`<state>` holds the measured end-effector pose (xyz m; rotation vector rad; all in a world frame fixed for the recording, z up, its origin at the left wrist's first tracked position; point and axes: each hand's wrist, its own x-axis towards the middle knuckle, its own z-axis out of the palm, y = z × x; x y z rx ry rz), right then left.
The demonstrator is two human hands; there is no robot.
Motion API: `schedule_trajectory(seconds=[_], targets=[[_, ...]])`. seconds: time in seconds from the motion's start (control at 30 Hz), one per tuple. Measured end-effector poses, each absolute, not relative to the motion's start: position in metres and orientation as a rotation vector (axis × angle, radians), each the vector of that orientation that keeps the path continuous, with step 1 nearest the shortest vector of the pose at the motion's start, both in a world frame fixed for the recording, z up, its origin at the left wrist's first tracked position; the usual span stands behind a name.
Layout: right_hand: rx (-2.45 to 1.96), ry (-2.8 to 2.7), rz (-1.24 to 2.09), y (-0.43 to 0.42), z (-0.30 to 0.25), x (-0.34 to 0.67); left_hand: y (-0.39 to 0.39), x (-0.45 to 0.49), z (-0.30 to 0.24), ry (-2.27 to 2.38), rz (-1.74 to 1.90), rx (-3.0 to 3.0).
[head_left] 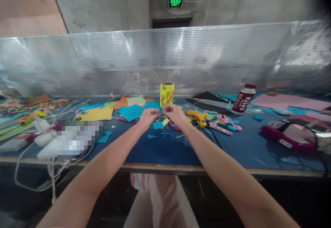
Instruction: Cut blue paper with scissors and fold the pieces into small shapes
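My left hand and my right hand meet over the middle of the blue table. Their fingertips pinch a small piece of blue paper, mostly hidden by the fingers. Just behind them stands a yellow printed roll, upright with its hollow end up. Below the hands lie a blue paper scrap and a folded blue paper shape. To the left, a larger blue sheet lies flat. A yellow glue gun rests beside my right hand.
A dark red COSTA bottle stands at right, behind a purple device. Yellow paper and a white object with cables lie at left. A perforated metal screen borders the table's back.
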<state>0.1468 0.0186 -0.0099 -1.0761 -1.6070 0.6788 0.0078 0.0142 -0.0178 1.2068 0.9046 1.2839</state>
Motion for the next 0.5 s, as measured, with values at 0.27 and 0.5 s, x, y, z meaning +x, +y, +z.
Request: schedule_trajectory(seconds=[0.27,0.5], targets=[[-1.059,-1.623,0.730,0.0207,-0.0139,0.1474,0.0189,0.0083,-0.0224,0.994,1.287,1.423],[-1.183,-1.662,0.699,0.0167,-0.0106,0.1503,0.0157,0.0100,-0.0274,0.952,1.252,1.402]])
